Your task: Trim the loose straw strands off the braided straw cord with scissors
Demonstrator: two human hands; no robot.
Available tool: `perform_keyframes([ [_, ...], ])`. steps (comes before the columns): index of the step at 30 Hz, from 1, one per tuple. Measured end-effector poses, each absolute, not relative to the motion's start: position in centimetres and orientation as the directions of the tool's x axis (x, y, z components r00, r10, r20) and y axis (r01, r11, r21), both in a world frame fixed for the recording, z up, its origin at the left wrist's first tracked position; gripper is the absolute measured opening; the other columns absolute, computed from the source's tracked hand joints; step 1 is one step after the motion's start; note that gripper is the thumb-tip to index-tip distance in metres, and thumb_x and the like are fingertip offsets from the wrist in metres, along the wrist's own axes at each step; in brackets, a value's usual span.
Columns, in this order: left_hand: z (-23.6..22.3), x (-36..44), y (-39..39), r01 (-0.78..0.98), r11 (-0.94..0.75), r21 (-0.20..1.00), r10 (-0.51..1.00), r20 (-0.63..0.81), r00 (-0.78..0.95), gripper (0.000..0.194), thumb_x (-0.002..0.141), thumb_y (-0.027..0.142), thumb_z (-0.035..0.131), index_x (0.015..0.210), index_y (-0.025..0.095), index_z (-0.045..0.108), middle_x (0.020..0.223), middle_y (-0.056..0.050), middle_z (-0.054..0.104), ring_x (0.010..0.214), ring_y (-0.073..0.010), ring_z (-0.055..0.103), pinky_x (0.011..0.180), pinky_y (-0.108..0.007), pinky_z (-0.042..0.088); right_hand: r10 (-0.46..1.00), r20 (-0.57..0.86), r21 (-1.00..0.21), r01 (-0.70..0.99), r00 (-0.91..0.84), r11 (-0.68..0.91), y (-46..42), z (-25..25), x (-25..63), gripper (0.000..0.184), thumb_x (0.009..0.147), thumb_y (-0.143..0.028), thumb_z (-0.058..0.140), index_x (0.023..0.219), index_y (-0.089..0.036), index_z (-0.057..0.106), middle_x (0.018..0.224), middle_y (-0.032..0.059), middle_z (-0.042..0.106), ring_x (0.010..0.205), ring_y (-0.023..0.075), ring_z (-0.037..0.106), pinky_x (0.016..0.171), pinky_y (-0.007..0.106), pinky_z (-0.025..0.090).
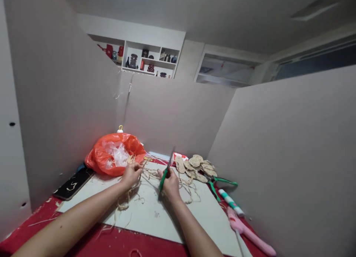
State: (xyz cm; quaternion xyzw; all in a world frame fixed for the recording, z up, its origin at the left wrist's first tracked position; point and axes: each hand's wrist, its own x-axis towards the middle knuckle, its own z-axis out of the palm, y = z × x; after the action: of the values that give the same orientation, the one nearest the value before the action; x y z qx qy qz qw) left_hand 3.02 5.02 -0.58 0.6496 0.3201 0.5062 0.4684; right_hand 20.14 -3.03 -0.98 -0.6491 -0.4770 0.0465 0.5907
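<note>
My left hand (131,176) is closed, thumb and fingers pinching a strand of tan straw cord (122,206) that trails down over the white board. A pair of scissors (163,180) with green handles is in my right hand (171,185), the dark blades pointing up and away. More cord lies in loose loops between and beside both hands. Past the right hand, several oval woven straw pieces (196,161) sit in a pile. An orange plastic bag (96,158) holding clear plastic and straw bits stands just beyond the left hand.
The white board (155,216) lies on a red cloth (116,242). At left is a black phone (73,184) with scraps on it. Green-handled pliers (215,184), a white-and-green striped tube (230,202) and a pink glue gun (250,236) line the right side. Grey panels (292,149) enclose the table.
</note>
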Motion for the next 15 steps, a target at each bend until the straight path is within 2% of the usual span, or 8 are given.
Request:
perform_keyframes([
  [6,-2.5,3.1,3.8,-0.075,-0.205,0.976,0.917,0.218,0.333,0.017,0.062,0.021,0.067,0.06,0.016,0.051,0.052,0.003,0.054,0.045,-0.0092,0.047,0.047,-0.021,0.036,0.714,0.49,-0.735,0.678,0.5,0.029,-3.1,-2.0,19.4,0.035,0.069,-0.057,0.059,0.073,-0.023,0.054,0.066,-0.0006,0.059,0.062,0.0163,0.05,0.059,0.027,0.035],
  [9,-2.6,2.6,3.8,-0.118,-0.089,0.989,0.925,0.126,0.358,0.022,0.065,0.025,0.066,0.061,0.016,0.047,0.061,-0.001,0.061,0.04,-0.0079,0.047,0.04,-0.021,0.034,0.732,0.509,-0.689,0.724,0.453,0.032,-3.2,-2.0,18.9,0.032,0.072,-0.055,0.057,0.075,-0.023,0.054,0.066,-0.0005,0.059,0.062,0.0161,0.051,0.06,0.026,0.035],
  [12,-2.2,2.0,4.1,-0.19,0.015,0.982,0.931,0.055,0.361,0.026,0.064,0.024,0.069,0.062,0.016,0.045,0.078,-0.007,0.065,0.053,-0.0106,0.059,0.043,-0.02,0.04,0.742,0.525,-0.652,0.758,0.417,0.035,-3.2,-2.1,18.6,0.03,0.074,-0.053,0.054,0.075,-0.023,0.053,0.065,-0.0009,0.057,0.062,0.0164,0.051,0.06,0.026,0.034],
  [15,-1.6,1.7,4.3,-0.255,0.093,0.963,0.929,0.008,0.37,0.023,0.064,0.02,0.072,0.072,0.015,0.051,0.083,-0.007,0.065,0.063,-0.0124,0.064,0.049,-0.02,0.046,0.745,0.536,-0.625,0.78,0.398,0.033,-3.1,-2.3,18.7,0.027,0.074,-0.05,0.055,0.073,-0.023,0.051,0.064,-0.0015,0.056,0.061,0.0164,0.05,0.059,0.026,0.034],
])
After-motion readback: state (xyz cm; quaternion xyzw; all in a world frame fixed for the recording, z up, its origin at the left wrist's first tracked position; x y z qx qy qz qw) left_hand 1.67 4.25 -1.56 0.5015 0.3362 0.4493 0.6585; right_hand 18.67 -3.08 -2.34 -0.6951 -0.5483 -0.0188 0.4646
